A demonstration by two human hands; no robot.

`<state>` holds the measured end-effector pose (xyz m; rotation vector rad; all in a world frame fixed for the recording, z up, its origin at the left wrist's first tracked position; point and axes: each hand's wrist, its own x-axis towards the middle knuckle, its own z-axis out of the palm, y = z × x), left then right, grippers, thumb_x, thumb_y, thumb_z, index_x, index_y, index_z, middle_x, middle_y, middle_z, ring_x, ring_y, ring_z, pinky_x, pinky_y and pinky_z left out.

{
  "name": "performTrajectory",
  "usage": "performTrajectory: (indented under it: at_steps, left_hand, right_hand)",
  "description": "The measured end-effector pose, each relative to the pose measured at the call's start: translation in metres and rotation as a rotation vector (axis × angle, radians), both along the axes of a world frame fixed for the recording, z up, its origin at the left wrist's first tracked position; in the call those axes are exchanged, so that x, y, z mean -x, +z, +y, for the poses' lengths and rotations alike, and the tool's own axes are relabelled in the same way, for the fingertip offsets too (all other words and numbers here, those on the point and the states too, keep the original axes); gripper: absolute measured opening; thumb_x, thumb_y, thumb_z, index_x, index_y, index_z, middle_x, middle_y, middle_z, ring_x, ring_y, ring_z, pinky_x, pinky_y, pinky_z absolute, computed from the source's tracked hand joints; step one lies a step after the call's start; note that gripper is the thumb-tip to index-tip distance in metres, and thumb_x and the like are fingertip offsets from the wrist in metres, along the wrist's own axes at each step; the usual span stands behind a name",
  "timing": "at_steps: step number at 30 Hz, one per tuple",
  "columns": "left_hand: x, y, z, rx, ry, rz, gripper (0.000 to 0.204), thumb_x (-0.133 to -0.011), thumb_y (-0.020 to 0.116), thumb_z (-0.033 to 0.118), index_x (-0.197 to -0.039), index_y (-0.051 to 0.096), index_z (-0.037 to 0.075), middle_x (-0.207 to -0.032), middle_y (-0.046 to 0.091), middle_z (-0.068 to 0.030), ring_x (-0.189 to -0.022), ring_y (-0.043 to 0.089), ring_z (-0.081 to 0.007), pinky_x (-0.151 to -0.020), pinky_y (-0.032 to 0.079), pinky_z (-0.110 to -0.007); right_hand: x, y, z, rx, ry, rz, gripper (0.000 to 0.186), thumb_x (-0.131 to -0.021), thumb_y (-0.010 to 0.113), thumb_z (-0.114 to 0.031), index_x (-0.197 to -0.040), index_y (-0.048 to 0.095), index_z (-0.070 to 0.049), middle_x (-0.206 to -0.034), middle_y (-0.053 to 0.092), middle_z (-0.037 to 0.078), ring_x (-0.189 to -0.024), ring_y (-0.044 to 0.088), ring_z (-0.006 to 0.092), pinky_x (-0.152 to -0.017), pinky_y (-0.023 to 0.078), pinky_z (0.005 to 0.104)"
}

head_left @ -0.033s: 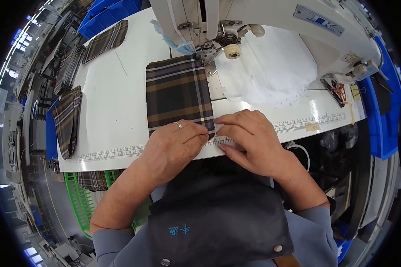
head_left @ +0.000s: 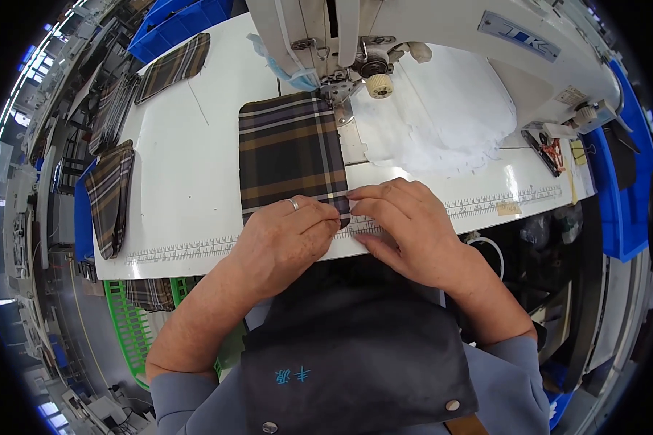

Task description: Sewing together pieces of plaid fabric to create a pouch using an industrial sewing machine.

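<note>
A rectangular piece of plaid fabric in black, brown and white lies on the white sewing table, its far right corner by the presser foot of the sewing machine. My left hand, with a ring on one finger, pinches the near right corner of the fabric and covers part of its near edge. Beside that corner is my right hand, fingers bent and apart from the thumb. Its index fingertip meets the fabric's right edge.
A white sheet covers the table right of the needle. More plaid pieces lie along the left edge. A ruler strip runs along the front. Small tools sit at right; a blue bin stands behind, a green basket below.
</note>
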<state>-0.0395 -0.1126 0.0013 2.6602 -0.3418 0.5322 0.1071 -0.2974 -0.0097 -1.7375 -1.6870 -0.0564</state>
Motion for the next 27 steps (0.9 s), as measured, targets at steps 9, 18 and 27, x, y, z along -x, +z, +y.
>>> performTrajectory:
  at_steps: [9, 18, 27]
  left_hand:
    - [-0.013, 0.005, 0.021, 0.270, -0.025, 0.198, 0.025, -0.076, 0.081, 0.007, -0.099, 0.073, 0.008, -0.112, 0.072, -0.0062, -0.101, 0.070, -0.0262, -0.086, 0.056, -0.038]
    - [-0.021, -0.003, 0.040, 0.032, -0.017, 0.248, 0.049, -0.086, 0.077, 0.033, -0.130, 0.067, 0.016, -0.146, 0.057, -0.0057, -0.143, 0.045, -0.0286, -0.121, 0.029, -0.054]
    - [-0.044, -0.020, 0.074, 0.256, -0.127, 0.213, 0.039, -0.087, 0.077, 0.019, -0.125, 0.072, 0.012, -0.140, 0.062, -0.0073, -0.128, 0.058, -0.0278, -0.113, 0.044, -0.045]
  right_hand:
    - [-0.012, 0.012, 0.010, 0.067, 0.098, -0.129, 0.017, -0.075, 0.080, -0.011, -0.090, 0.072, -0.009, -0.093, 0.070, -0.001, -0.085, 0.064, 0.0192, -0.073, 0.052, 0.0339]
    - [-0.030, 0.013, 0.021, 0.061, 0.179, -0.098, 0.015, -0.075, 0.081, -0.011, -0.088, 0.075, -0.009, -0.093, 0.073, -0.001, -0.083, 0.066, 0.0186, -0.070, 0.054, 0.0340]
    - [-0.056, 0.011, 0.047, 0.056, 0.109, -0.165, 0.009, -0.082, 0.077, -0.014, -0.089, 0.076, -0.010, -0.093, 0.074, -0.001, -0.084, 0.064, 0.0190, -0.071, 0.053, 0.0349]
